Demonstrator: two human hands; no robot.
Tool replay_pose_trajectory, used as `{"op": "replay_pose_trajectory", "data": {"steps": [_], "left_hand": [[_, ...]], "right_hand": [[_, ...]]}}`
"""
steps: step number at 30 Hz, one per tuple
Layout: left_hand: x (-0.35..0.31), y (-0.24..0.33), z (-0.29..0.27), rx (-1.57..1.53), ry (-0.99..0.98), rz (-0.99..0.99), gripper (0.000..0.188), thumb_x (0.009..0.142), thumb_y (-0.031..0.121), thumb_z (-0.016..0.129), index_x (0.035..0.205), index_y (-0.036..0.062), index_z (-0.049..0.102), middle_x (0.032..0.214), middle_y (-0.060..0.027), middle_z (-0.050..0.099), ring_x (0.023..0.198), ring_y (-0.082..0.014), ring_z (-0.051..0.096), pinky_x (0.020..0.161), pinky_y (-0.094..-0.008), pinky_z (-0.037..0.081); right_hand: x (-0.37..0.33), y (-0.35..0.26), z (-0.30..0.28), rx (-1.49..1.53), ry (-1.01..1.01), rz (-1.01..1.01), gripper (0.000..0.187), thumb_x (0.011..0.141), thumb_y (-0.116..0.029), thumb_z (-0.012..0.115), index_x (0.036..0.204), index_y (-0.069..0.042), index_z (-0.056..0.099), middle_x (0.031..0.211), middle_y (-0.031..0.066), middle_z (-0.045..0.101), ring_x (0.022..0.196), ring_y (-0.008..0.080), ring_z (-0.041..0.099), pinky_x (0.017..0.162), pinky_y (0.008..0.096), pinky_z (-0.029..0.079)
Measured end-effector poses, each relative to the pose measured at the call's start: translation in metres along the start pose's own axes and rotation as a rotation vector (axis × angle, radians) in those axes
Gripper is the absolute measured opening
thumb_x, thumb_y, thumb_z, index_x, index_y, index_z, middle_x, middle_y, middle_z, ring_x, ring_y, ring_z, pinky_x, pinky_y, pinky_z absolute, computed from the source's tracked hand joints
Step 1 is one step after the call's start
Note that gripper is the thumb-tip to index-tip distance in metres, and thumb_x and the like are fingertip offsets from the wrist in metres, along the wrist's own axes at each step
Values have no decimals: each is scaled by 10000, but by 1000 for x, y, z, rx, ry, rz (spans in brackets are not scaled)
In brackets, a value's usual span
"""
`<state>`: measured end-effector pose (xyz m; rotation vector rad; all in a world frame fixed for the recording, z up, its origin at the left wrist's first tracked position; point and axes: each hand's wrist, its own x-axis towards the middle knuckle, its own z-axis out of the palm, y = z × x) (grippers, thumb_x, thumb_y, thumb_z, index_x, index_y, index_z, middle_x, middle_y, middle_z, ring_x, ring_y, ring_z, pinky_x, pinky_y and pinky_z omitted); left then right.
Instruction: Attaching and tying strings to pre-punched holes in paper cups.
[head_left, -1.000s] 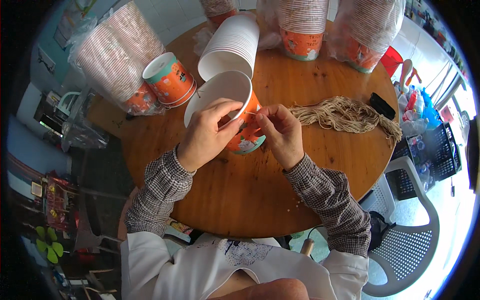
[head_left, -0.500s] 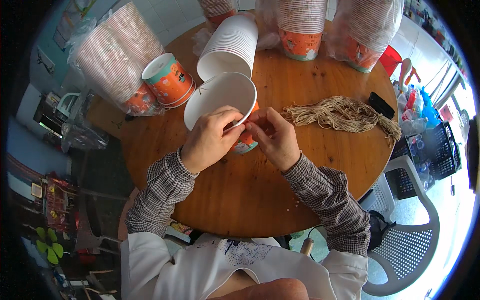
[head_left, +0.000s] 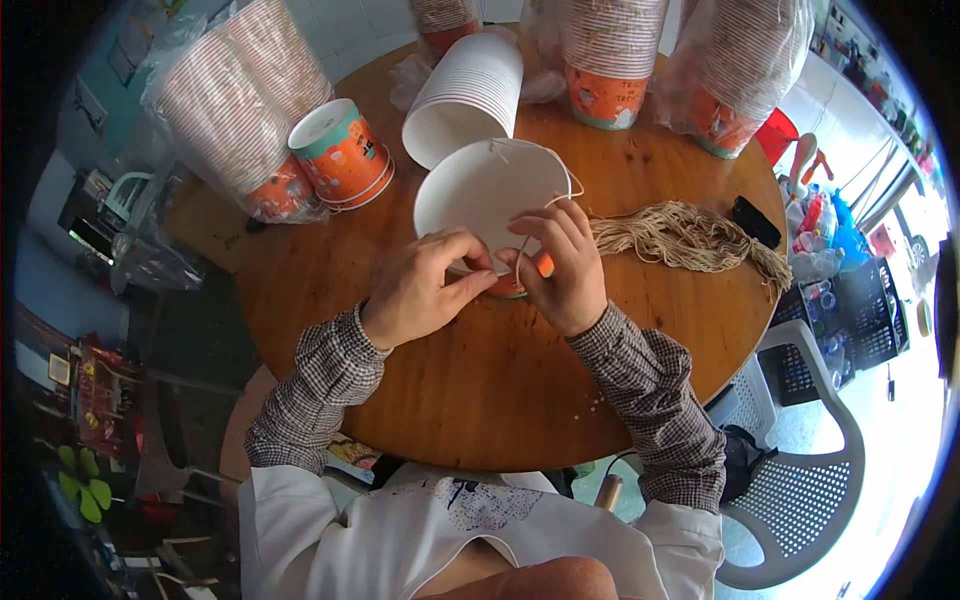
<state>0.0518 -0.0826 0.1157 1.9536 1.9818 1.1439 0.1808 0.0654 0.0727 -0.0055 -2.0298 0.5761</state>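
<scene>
A white-lined paper bucket with an orange printed outside sits on the wooden table, its mouth tipped up towards me. My left hand is closed at its near rim, fingers partly inside the mouth. A thin pale cord runs from the bucket's far rim, loops out past the right side and reaches my right hand. That hand pinches the cord between thumb and fingers, just right of the left fingertips. The cord's end at the near rim is hidden by my fingers.
Beyond lies a nested stack of white buckets. An orange bucket with a cord handle stands left, beside bagged stacks. More stacks line the far edge. A bundle of beige cords and a black object lie right.
The bucket has turned and shifted right, its mouth now facing me more. My right hand has lifted slightly with its fingers raised, and the cord now shows looping over the bucket's right side.
</scene>
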Motion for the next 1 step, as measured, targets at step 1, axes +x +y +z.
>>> {"op": "replay_pose_trajectory", "data": {"steps": [1], "left_hand": [[-2,0,-1,-5,7,2,142,823,82,680,888,20,569,898,-119,623,807,-256,653,677,-339,528]], "right_hand": [[-2,3,3,2,1,-5,318,731,-88,744,1004,-72,582,1028,87,620,1037,325,537,962,423,393]]}}
